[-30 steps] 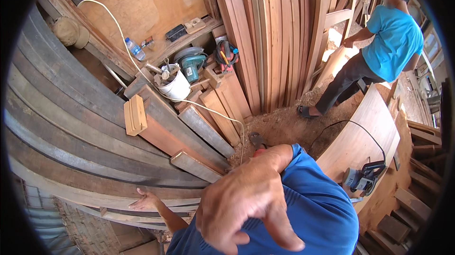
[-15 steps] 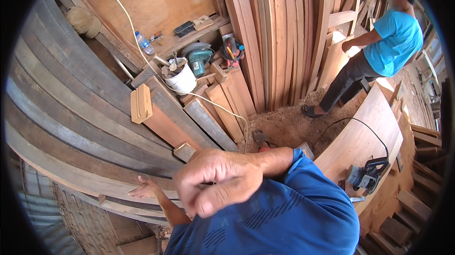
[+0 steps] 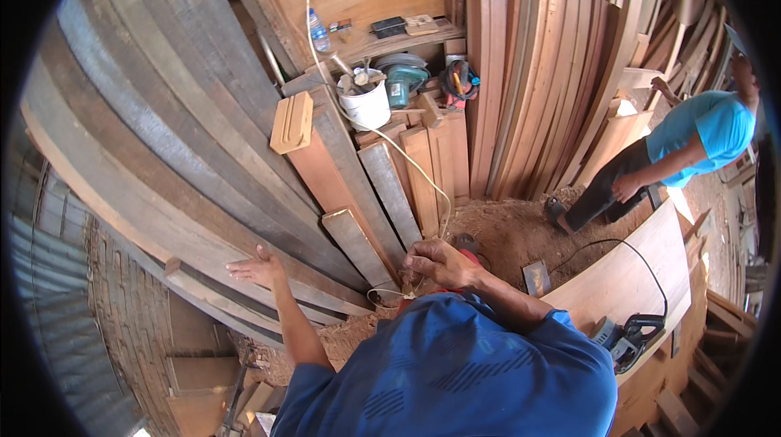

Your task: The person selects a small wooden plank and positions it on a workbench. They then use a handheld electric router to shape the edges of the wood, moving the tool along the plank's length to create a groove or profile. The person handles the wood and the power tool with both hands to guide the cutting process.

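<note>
1. While the person's left hand [image 3: 259, 267] reaches out to the left with its fingers straight and the thumb spread wide, the right hand [image 3: 435, 264] is in front of the chest with its fingers curled narrow.
2. Nothing shows in the left palm; whether the right fist encloses anything, one cannot tell.
3. Long planks [image 3: 154, 128] fill the left side in a row, running from far left toward the middle. The left hand is over the near edge of the outermost ones; whether it touches them is unclear.
4. Just left of the right hand lies a short grey-faced board [image 3: 358, 246], and a cream cable [image 3: 400, 148] runs down from the far side toward that hand.
5. Farther off, a grooved wooden block [image 3: 291, 121] rests on a reddish board [image 3: 327, 173]; to its right are a white bucket [image 3: 366, 107] with tools in it and a teal power tool [image 3: 399, 91].
6. On the far side, tall reddish boards [image 3: 521, 79] stand side by side.
7. At right, a co-worker in a light blue shirt [image 3: 709, 126] stands beyond a broad pale panel [image 3: 630, 270], on which a corded power tool [image 3: 625, 343] sits.
</note>
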Available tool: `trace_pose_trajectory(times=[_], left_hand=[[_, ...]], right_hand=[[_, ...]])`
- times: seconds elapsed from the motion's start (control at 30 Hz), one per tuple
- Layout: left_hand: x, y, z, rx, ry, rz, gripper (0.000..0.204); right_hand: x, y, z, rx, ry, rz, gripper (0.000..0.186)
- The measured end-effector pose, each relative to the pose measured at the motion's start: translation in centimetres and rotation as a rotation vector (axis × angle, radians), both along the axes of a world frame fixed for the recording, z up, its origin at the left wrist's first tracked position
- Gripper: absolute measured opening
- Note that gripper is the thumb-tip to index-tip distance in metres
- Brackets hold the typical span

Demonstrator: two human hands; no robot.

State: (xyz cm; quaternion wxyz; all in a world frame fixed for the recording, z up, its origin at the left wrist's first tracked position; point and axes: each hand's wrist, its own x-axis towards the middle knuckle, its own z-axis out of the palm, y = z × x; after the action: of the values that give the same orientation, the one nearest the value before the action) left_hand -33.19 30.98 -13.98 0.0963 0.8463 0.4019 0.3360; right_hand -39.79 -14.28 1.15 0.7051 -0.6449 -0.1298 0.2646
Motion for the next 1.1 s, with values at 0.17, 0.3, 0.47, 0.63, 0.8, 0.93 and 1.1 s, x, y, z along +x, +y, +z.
trace_pose_trajectory(times=[0.17, 0.3, 0.47, 0.63, 0.8, 0.93, 1.1], left_hand=[[-0.5, -0.7, 1.3, -0.022, 0.036, -0.076, 0.109], [-0.7, -2.0, 2.2, -0.083, 0.076, -0.079, 0.106], [-1.4, -1.0, 1.7, -0.085, 0.073, -0.062, 0.105], [-1.2, -2.2, 2.7, -0.122, 0.084, -0.076, 0.106], [-0.7, -2.6, 3.1, -0.148, 0.024, -0.098, 0.107], [-0.5, -2.4, 2.8, -0.169, 0.053, -0.074, 0.108], [-1.4, 0.0, 0.0, 0.049, 0.011, -0.085, 0.106]], right_hand=[[0.5, 0.4, -1.3, -0.150, 0.034, 0.174, 0.026], [1.2, 0.6, -0.7, -0.197, 0.003, 0.192, 0.027], [2.2, 0.1, -0.2, -0.230, -0.083, 0.128, 0.026], [3.8, -1.6, -3.0, -0.219, -0.062, -0.014, 0.026], [10.7, -6.4, -6.9, -0.208, -0.201, -0.282, 0.015], [22.3, -13.2, -11.4, -0.484, -0.276, -0.607, 0.034], [39.4, -21.0, -13.6, -1.075, -0.406, -0.773, 0.075]])
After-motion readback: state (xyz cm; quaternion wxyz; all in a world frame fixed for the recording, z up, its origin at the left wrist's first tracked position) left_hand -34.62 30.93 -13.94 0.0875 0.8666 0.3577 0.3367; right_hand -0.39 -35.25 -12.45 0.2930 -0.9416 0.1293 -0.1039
